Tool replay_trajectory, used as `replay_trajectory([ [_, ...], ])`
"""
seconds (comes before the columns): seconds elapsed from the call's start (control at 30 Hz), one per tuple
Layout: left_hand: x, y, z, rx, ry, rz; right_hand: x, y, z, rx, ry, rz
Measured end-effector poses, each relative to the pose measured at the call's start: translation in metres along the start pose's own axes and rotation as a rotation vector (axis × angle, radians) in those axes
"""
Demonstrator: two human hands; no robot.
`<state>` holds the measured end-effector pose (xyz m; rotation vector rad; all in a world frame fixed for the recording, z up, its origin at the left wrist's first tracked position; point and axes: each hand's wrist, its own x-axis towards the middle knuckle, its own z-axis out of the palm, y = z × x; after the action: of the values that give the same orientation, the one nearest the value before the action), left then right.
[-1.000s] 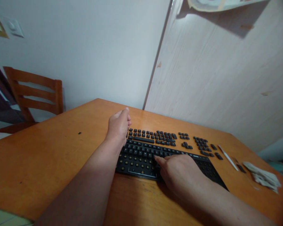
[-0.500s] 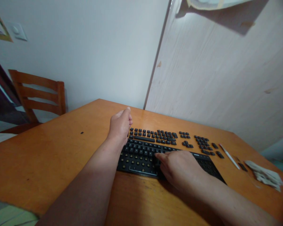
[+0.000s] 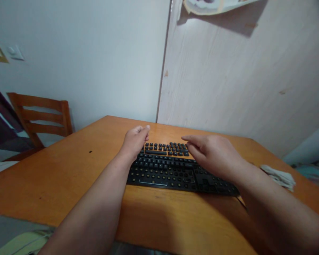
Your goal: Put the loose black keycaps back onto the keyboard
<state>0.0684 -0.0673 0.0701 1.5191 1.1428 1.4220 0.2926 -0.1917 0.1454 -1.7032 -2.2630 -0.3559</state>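
Black keycaps (image 3: 170, 153) lie near the right hand (image 3: 215, 154), now lifted from the keyboard (image 3: 172, 175) (grip: can't tell)

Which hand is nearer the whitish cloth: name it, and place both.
Right. The right hand is over the right part of the keyboard, leftward of the whitish cloth; the left hand is farther, near the keyboard's left end.

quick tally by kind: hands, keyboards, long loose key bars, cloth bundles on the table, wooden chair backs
Left hand and right hand: 2
Keyboard: 1
Long loose key bar: 1
Cloth bundle: 1
Wooden chair back: 1
Total: 6
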Motion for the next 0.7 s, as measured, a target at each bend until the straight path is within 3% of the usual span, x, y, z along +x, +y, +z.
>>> replay_trajectory([
  [0.17,-0.004,-0.001,0.004,0.25,-0.157,0.034,-0.012,0.058,0.007,0.225,0.123,0.193],
  [0.3,-0.006,-0.002,0.005,0.359,-0.262,0.067,-0.037,0.114,0.034,0.412,0.168,0.331],
  [0.4,-0.005,-0.004,0.006,0.442,-0.337,0.063,-0.058,0.148,0.06,0.499,0.165,0.356],
  [0.53,-0.004,-0.007,0.007,0.465,-0.404,0.052,-0.076,0.168,0.093,0.474,0.169,0.384],
  [0.7,-0.006,-0.005,0.01,0.428,-0.445,0.044,-0.082,0.165,0.106,0.303,-0.018,0.399],
])
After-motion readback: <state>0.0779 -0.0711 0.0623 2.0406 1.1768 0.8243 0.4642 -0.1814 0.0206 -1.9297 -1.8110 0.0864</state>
